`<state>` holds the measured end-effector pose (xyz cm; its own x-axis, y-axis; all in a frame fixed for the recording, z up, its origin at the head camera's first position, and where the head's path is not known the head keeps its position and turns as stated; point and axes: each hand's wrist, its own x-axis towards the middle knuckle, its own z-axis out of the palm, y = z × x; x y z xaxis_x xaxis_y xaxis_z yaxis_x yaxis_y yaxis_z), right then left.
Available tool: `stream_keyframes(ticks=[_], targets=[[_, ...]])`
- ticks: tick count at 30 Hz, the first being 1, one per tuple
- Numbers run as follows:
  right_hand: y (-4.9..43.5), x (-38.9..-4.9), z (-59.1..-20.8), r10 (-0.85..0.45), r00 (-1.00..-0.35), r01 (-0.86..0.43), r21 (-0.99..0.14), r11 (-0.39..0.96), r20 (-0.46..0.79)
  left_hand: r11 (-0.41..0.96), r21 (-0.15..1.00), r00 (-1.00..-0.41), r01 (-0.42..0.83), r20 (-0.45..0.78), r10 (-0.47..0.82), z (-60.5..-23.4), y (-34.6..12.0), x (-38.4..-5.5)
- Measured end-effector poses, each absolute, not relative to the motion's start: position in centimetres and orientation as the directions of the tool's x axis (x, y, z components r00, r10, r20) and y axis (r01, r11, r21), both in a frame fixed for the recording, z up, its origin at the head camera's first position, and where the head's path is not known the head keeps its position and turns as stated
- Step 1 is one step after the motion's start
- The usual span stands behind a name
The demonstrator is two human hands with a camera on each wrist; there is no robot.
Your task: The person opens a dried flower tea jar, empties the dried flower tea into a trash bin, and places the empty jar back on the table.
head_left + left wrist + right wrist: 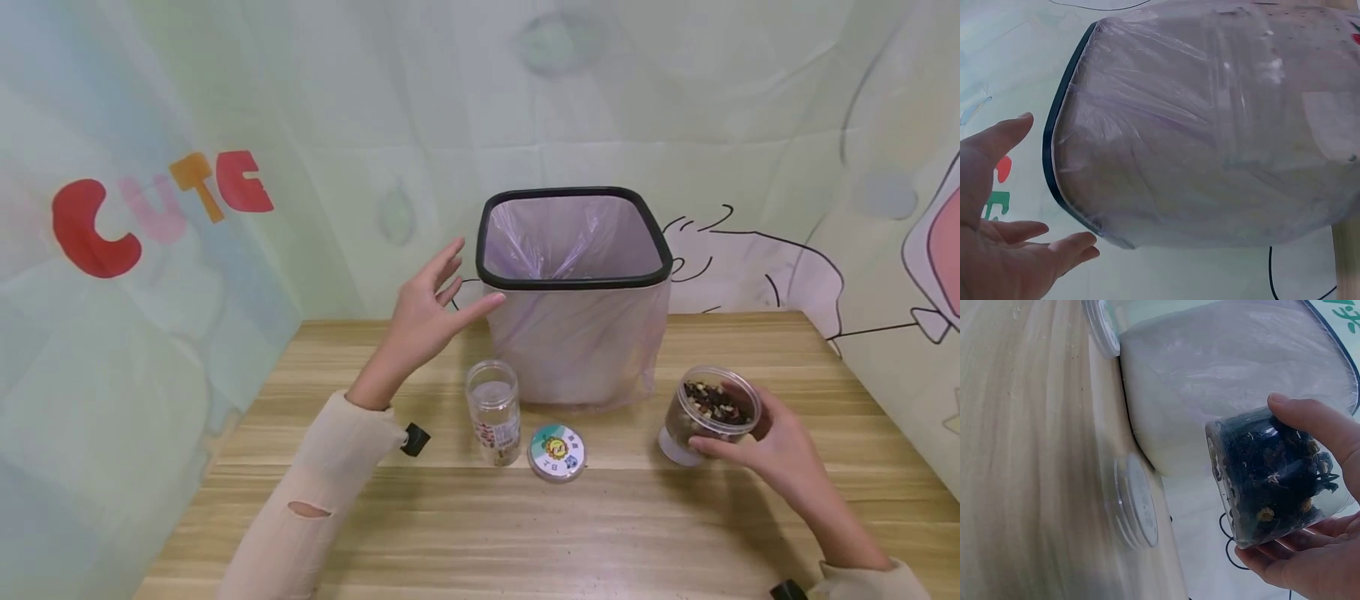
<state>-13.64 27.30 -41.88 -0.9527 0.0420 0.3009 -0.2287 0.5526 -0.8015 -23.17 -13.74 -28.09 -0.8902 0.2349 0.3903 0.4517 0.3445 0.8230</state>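
My right hand (776,442) grips a clear jar (1272,481) of dark dried pieces with some pale and yellowish bits. No lid covers its mouth, and it is held just above a clear-rimmed lid (1138,503) on the table. My left hand (431,312) is raised with fingers spread and nothing in it, beside the bin's left front corner. The bin (577,342) has a black rim and a translucent pinkish bag lining. Before it stands a tall clear jar (495,417), mostly see-through, with a printed label. A round lid (557,452) with a sunflower picture lies beside that jar.
The wood-grain table (465,533) reaches back to a printed curtain (390,100) behind the bin and along both sides. Red, pink and orange letters mark the curtain at left. A small black clip-like piece (415,439) sits at my left cuff.
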Motion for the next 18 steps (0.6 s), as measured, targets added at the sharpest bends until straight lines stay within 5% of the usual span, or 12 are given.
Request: stream_keyframes(ticks=[18], targets=[[27.1,-14.3,-40.5,0.043,-0.935,-0.275,-0.796,0.54,0.352,0.6,0.632,-0.855,0.49,0.483,0.189,-27.1,-10.9,-25.0]])
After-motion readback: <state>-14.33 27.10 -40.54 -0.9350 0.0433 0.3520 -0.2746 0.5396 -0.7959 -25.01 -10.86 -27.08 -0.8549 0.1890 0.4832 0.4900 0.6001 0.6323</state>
